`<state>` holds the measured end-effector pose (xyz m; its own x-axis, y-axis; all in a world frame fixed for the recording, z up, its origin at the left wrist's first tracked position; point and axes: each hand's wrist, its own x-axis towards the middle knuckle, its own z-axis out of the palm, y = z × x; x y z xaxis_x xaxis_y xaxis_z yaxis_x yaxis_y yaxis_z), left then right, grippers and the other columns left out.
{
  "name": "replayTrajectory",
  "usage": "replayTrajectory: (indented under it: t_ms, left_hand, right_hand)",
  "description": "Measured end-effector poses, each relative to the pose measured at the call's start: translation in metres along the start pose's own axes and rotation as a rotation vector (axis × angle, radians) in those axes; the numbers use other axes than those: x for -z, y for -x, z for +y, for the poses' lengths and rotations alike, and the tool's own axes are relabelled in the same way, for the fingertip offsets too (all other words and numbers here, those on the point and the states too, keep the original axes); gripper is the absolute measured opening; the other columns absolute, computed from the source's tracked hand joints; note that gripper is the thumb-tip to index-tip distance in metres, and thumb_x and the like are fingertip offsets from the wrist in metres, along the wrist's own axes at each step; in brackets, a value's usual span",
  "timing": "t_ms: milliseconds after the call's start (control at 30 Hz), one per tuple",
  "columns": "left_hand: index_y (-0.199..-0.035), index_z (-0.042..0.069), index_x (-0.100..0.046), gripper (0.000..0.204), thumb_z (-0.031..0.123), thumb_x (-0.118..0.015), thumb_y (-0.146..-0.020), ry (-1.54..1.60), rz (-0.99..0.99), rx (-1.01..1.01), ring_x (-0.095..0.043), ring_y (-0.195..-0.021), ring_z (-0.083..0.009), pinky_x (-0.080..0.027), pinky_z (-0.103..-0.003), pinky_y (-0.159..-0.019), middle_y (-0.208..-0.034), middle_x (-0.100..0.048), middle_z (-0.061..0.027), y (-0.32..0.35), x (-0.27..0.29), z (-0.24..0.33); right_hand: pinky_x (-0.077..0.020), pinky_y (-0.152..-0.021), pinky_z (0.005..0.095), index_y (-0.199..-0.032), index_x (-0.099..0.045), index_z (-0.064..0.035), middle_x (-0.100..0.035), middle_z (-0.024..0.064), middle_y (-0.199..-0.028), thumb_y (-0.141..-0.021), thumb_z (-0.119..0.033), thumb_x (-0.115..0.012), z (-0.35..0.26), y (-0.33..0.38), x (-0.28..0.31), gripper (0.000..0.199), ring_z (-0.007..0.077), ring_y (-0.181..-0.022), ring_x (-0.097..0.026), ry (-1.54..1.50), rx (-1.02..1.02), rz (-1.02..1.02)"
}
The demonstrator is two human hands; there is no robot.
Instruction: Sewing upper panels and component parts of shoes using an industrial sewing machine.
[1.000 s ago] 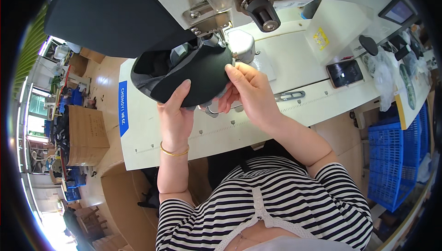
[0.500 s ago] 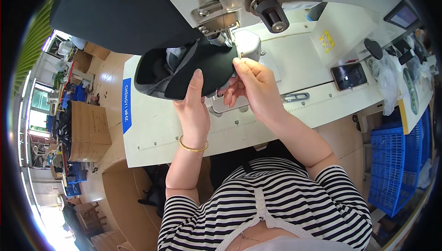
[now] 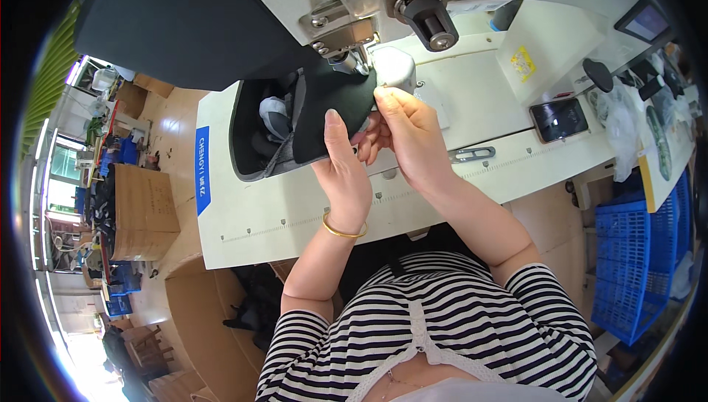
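A black padded fabric piece with grey edging (image 3: 324, 99) lies under the needle area of a sewing machine (image 3: 346, 37). Its opening faces left and shows a light grey part within. My left hand (image 3: 345, 177) grips the near edge, thumb on top and fingers underneath, partly hidden by the fabric. At the piece's right edge, close to the presser foot (image 3: 360, 63), my right hand (image 3: 413, 133) pinches the rim between thumb and forefinger. The other right fingers curl below, beside the left fingertips.
A large dark panel (image 3: 192, 18) hangs at upper left. On the white machine table (image 3: 295, 217) lie a phone (image 3: 559, 119) and a small metal tool (image 3: 472, 154). Blue plastic crates (image 3: 627, 262) stand at right; cardboard boxes (image 3: 144, 210) stand at left.
My left hand has moved right, nearer my right hand, and the fabric piece has turned, so its opening shows more. My right hand stays close to the presser foot.
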<state>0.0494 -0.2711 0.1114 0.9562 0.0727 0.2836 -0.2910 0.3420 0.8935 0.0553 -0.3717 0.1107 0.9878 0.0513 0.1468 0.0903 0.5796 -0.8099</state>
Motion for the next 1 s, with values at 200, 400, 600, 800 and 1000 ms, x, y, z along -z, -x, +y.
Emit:
replayTrajectory:
  t_ms: [200, 400, 600, 800, 1000]
  left_hand:
    - [-0.102, 0.001, -0.055, 0.034, 0.034, -0.046, -0.098, -0.018, 0.146, 0.034, -0.035, -0.050, -0.0022, -0.025, -0.018, -0.043, -0.073, -0.052, -0.0004, 0.002, -0.022, -0.010]
    - [-0.111, -0.003, -0.056, 0.036, 0.029, -0.045, -0.099, -0.335, -0.007, -0.086, -0.044, -0.052, -0.0062, -0.038, -0.022, -0.052, -0.071, -0.056, -0.0001, 0.014, -0.012, -0.017]
    - [-0.088, -0.001, -0.057, 0.017, 0.014, -0.051, -0.088, -0.765, -0.264, -0.556, -0.062, -0.087, -0.0220, -0.050, -0.031, -0.077, -0.086, -0.065, -0.0142, 0.055, 0.087, 0.062]
    - [-0.103, 0.000, -0.060, 0.039, 0.036, -0.045, -0.096, -0.205, 0.136, -0.009, -0.061, -0.096, -0.0232, -0.050, -0.036, -0.084, -0.106, -0.062, -0.0114, -0.113, 0.141, 0.030]
    - [-0.107, 0.000, -0.061, 0.046, 0.040, -0.042, -0.096, 0.278, -0.284, 0.437, -0.063, -0.097, -0.0253, -0.050, -0.038, -0.091, -0.105, -0.066, -0.0139, -0.121, 0.129, 0.037]
  right_hand:
    - [-0.0462, -0.049, 0.0230, -0.085, -0.056, -0.0011, -0.060, 0.0067, -0.069, -0.100, -0.022, -0.044, 0.005, -0.002, 0.003, 0.028, 0.0106, -0.055, -0.056, 0.062, 0.062, 0.010]
    - [-0.0378, -0.045, 0.0203, -0.078, -0.056, -0.0029, -0.056, 0.0006, -0.064, -0.099, -0.022, -0.046, 0.013, -0.006, 0.002, 0.030, 0.0042, -0.050, -0.048, 0.114, 0.181, 0.121]
    - [-0.0498, -0.056, 0.0241, -0.102, -0.056, 0.0031, -0.061, 0.0061, -0.083, -0.101, -0.024, -0.040, -0.011, 0.013, 0.026, 0.032, 0.0118, -0.069, -0.061, 0.276, -0.013, 0.015]
    - [-0.0548, -0.062, 0.0267, -0.106, -0.054, 0.0019, -0.060, 0.0067, -0.092, -0.101, -0.025, -0.040, 0.005, 0.028, -0.021, 0.031, 0.0133, -0.082, -0.062, 0.203, -0.024, -0.103]
    - [-0.0572, -0.068, 0.0303, -0.105, -0.054, 0.0011, -0.060, 0.0063, -0.096, -0.101, -0.022, -0.039, 0.015, 0.022, -0.014, 0.028, 0.0135, -0.087, -0.061, 0.096, -0.042, -0.083]
